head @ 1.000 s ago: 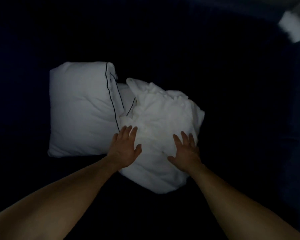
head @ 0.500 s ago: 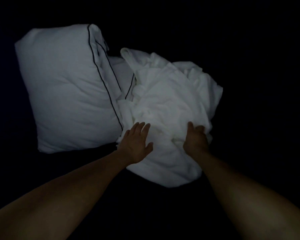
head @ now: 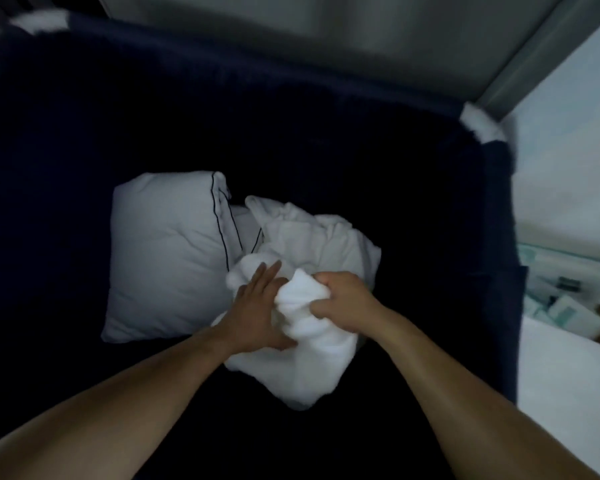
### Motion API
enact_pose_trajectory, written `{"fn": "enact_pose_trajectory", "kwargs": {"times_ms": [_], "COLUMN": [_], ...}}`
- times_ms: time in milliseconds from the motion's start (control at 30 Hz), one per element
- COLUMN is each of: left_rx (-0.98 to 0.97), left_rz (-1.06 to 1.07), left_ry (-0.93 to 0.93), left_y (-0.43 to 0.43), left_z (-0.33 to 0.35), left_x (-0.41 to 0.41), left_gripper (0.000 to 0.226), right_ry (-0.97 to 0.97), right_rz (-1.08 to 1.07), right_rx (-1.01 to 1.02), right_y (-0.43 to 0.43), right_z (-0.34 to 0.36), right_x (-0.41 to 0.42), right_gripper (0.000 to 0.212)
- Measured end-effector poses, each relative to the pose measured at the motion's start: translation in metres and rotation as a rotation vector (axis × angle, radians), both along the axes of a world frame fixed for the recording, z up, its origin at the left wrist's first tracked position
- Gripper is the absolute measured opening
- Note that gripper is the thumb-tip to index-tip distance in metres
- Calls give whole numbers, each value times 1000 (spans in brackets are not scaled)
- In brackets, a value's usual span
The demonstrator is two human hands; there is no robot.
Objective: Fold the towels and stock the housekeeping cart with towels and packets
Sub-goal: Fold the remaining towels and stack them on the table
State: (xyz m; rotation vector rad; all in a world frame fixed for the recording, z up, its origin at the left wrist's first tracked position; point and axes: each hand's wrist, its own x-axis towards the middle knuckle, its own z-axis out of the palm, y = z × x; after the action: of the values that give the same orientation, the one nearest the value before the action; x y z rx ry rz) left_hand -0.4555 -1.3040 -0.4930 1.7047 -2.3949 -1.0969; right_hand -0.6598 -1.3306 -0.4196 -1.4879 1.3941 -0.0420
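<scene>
**One clenched, one flat**

Head view: a crumpled white cloth towel (head: 326, 244) lies at frame centre on a dark navy bed (head: 361, 161), touching a white pillow with dark piping (head: 167, 251) to its left. The right hand (head: 343, 301) has its grip clenched on a bunch of the towel. The left hand (head: 257, 313) presses it flat, grip released.

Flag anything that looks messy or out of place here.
The white towel lies crumpled in a heap on the dark bed, overlapping the pillow. The right hand grips a bunch; the left hand rests flat.
</scene>
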Motion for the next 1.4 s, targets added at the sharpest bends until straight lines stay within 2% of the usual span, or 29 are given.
{"fn": "enact_pose_trajectory", "kwargs": {"times_ms": [33,100,133,200,300,400,467,567,633,733,867,1033,1100,1167,1233,1400], "left_rx": [-113,-186,-151,-110,-94,-183,-211,-245,-244,-257,-262,-47,15,45,6,-187], "left_rz": [10,52,122,225,433,467,460,407,399,377,294,-1,-173,-243,-215,-84], "left_ry": [-8,9,36,47,344,549,603,718,778,863,949,1081,1041,936,875,940], "left_y": [-2,-6,-7,-5,-1,10,20,35,45,58,75,91,93,96,101,109], "left_z": [20,56,74,105,148,215,256,313,349,390,442,489,497,501,499,506], "left_x": [-9,-32,-41,-53,-65,-99,-128,-171,-199,-237,-270,-296,-305,-315,-330,-373], "left_gripper": [95,42,44,68,52,52,48,38,31,29,33,57,59,63,52,18], "right_ry": [-28,-65,-85,-128,-154,-147,-170,-221,-339,-497,-436,-434,-452,-440,-422,-428], "right_rz": [-3,-17,-38,-124,-220,-211,-253,-370,-425,-507,-677,-882,-925,-947,-970,-1010], "right_rx": [-17,-77,-123,-254,-465,-641,-710,-744,-754,-750,-827,-944,-989,-1031,-1056,-1138], "right_y": [-1,3,6,15,37,64,81,100,109,122,134,158,169,180,191,214], "right_z": [21,60,78,112,152,179,194,219,238,265,309,365,384,397,402,410], "right_x": [-6,-20,-27,-45,-75,-104,-124,-153,-169,-191,-229,-276,-293,-307,-320,-368], "right_gripper": [23,23,30,55,86,122,135,143,140,115,84,64,59,62,67,65]}}
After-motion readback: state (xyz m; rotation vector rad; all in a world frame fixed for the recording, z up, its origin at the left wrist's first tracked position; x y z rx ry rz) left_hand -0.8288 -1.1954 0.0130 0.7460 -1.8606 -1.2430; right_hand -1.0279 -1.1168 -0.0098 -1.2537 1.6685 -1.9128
